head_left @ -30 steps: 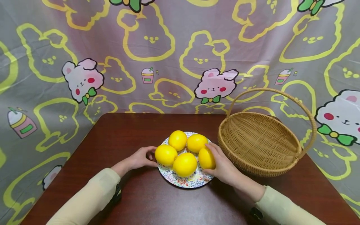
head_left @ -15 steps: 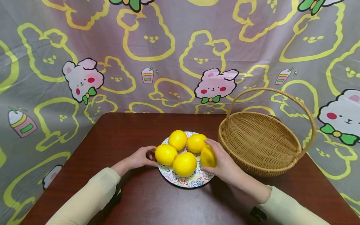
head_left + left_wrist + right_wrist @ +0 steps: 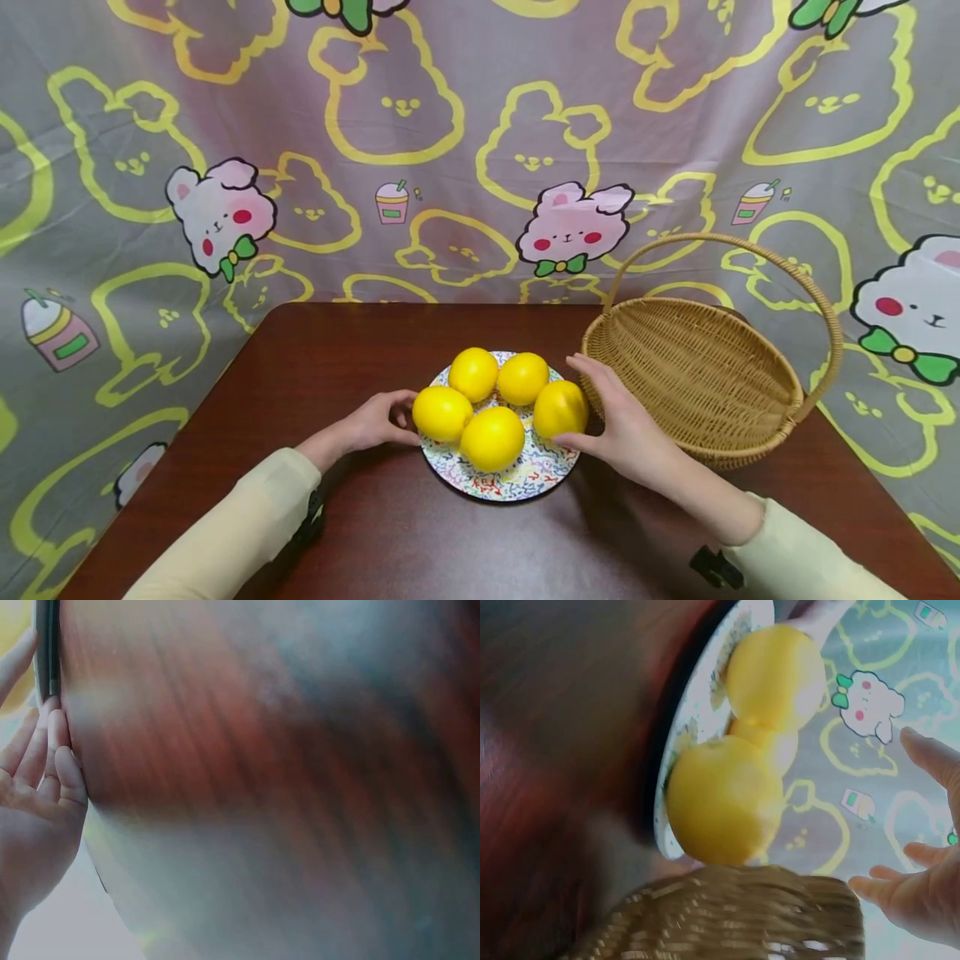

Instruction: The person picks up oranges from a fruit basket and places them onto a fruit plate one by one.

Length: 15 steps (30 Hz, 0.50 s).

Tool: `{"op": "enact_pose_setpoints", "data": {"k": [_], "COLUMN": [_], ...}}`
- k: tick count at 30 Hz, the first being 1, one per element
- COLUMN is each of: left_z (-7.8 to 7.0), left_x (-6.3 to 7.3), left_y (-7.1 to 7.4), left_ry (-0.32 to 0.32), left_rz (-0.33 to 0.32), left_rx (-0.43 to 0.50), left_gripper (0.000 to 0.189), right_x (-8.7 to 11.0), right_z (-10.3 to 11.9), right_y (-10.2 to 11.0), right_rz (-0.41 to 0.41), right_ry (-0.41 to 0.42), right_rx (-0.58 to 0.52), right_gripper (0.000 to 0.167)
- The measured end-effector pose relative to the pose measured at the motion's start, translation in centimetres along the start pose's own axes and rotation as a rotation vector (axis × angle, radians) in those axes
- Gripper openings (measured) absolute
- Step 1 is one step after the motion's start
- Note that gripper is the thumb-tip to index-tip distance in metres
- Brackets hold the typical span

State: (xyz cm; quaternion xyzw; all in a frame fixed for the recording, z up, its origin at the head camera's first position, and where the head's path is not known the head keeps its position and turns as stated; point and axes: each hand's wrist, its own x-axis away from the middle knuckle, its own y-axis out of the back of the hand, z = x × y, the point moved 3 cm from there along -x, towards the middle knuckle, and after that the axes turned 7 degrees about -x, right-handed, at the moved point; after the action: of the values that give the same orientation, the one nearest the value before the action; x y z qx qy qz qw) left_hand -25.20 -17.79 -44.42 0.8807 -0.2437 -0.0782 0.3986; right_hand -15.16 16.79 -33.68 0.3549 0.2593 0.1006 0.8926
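Note:
Several yellow lemons sit in a ring on a round plate (image 3: 487,487) with a colourful speckled pattern. My left hand (image 3: 377,419) holds the plate's left rim, thumb and fingertips against its edge beside the left lemon (image 3: 442,412). In the left wrist view, the fingers (image 3: 56,735) bend against the dark rim. At the plate's right side lies another lemon (image 3: 561,411); my right hand (image 3: 626,421) is spread around its right side with nothing gripped. The right wrist view shows that hand's fingers (image 3: 926,757) extended and apart from the nearest lemon (image 3: 724,799).
A wicker basket (image 3: 690,375) with a tall arched handle stands right of the plate, close behind my right hand. The dark brown table (image 3: 337,350) ends at a curtain (image 3: 450,167) printed with cartoon rabbits.
My right hand has let go of the right lemon and drawn back to the right, fingers spreading. That lemon has shifted slightly right on the plate. My left hand stays put.

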Motion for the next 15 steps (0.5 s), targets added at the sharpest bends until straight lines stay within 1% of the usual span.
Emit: {"op": "enact_pose_setpoints", "data": {"k": [3, 7, 11, 15], "left_z": [0.1, 0.2, 0.2, 0.1], "left_x": [0.1, 0.2, 0.4, 0.6], "left_y": [0.0, 0.1, 0.2, 0.2], "left_ry": [0.0, 0.002, -0.014, -0.026], "left_rz": [-0.002, -0.002, -0.004, 0.001], "left_rx": [0.0, -0.003, -0.014, -0.019], "left_gripper": [0.062, 0.062, 0.061, 0.062], "right_x": [0.1, 0.3, 0.6, 0.9], "right_z": [0.1, 0.1, -0.2, -0.7], "right_y": [0.8, 2.0, 3.0, 4.0], "right_rz": [-0.017, -0.05, -0.073, -0.083], "right_ry": [0.009, 0.031, 0.038, 0.037], "right_rx": [0.013, 0.032, 0.055, 0.071], "right_gripper": [0.091, 0.085, 0.079, 0.076]}}
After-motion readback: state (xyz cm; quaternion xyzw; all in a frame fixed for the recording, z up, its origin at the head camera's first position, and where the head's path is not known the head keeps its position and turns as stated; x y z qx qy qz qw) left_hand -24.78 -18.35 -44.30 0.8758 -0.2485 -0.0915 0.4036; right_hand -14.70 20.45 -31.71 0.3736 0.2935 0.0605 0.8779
